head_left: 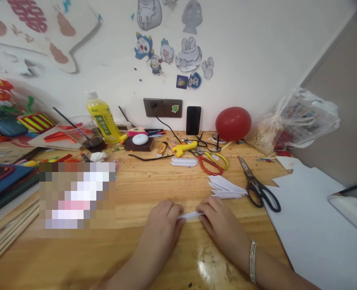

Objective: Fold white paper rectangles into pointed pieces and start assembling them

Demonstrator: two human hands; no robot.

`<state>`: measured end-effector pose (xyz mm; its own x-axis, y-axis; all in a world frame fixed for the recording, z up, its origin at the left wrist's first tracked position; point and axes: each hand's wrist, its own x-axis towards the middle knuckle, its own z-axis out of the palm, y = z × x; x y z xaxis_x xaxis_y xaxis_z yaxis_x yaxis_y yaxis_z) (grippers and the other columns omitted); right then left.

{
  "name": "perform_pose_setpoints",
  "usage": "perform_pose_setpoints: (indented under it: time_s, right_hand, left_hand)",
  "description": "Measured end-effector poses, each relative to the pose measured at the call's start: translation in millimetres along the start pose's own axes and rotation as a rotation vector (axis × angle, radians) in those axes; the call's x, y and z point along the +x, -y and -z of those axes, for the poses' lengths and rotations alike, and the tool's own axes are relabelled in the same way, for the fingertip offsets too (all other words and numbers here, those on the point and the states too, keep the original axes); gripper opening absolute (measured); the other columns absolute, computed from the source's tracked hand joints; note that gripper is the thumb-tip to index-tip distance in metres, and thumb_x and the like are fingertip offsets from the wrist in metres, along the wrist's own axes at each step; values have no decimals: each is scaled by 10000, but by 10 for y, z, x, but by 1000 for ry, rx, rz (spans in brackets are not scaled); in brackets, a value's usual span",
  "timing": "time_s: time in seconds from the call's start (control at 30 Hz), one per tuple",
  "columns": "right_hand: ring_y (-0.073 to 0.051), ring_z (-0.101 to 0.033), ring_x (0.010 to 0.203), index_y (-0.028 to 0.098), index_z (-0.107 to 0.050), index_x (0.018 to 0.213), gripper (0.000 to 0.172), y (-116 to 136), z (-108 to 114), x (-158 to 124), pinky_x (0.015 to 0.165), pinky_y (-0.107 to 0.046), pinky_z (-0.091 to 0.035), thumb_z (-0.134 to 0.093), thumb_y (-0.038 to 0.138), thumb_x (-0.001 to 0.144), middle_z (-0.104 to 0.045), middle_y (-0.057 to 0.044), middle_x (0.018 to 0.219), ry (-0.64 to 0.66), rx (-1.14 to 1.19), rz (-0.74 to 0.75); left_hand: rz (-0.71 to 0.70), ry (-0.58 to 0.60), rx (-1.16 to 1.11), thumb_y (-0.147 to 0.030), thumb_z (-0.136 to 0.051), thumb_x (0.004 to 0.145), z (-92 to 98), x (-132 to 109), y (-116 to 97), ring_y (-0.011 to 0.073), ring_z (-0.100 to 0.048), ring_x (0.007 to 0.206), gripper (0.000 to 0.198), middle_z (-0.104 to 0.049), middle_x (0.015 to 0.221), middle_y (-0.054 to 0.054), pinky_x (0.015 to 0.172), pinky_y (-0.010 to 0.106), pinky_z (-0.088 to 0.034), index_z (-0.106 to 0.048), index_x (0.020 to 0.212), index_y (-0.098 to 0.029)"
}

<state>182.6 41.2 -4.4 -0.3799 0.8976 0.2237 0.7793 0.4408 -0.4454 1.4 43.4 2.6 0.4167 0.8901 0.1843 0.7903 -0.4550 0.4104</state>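
Between my two hands a small strip of white paper is stretched just above the wooden table. My left hand pinches its left end, and my right hand grips the right end; the fingers cover both tips of the strip. Just beyond my right hand lies a fanned bundle of folded white paper pieces. Black-handled scissors rest to the right of that bundle, touching it or nearly so. Farther back sits a small stack of folded white strips.
White paper sheets cover the right side. Behind are red-and-yellow-handled scissors, a yellow glue gun, a phone, a red balloon and a yellow drink bottle. Wooden sticks lie left, beside a blurred patch.
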Motion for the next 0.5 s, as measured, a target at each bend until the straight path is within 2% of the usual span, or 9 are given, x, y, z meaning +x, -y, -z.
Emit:
perform_pose_setpoints:
  time_s: [0.07, 0.17, 0.33, 0.43, 0.5]
  right_hand:
    - [-235, -519, 826, 153, -574, 824, 111, 15, 17, 11, 737, -385, -451, -553, 45, 812, -585, -74, 857, 15, 3, -46]
    - [-232, -506, 841, 161, -545, 774, 127, 34, 53, 5, 750, -380, -439, -570, 36, 778, -561, -68, 855, 1, 62, -76]
    - [-206, -520, 821, 176, -538, 780, 200, 40, 76, -15, 726, -332, -428, -589, -6, 716, -579, -37, 834, 29, 179, -49]
    - [-189, -538, 767, 167, -570, 761, 149, 27, 78, -26, 693, -303, -418, -620, 27, 740, -596, -26, 772, 67, 224, -10]
    - [-173, -540, 717, 160, -579, 709, 126, 15, 91, -36, 655, -279, -405, -637, 58, 752, -591, -16, 720, 63, 259, -18]
  left_hand:
    - [51, 2, -15, -53, -552, 784, 12, 17, -17, 237, -553, 773, 100, -605, 791, 64, 700, 379, -465, -586, 802, -145]
    - [53, 0, -28, -44, -558, 765, 6, 25, -28, 239, -552, 760, 107, -606, 776, 66, 678, 374, -459, -576, 746, -147]
    - [-69, 2, -72, -29, -540, 768, -35, -11, -12, 207, -557, 703, 145, -609, 718, 39, 639, 325, -450, -556, 704, -158]
    - [-146, -64, -85, -70, -529, 799, -37, -44, 24, 202, -557, 699, 116, -616, 723, 42, 637, 316, -441, -570, 741, -162]
    - [-144, -102, -97, -128, -543, 814, -21, -56, 57, 200, -551, 676, 99, -612, 698, 40, 619, 308, -427, -577, 729, -165]
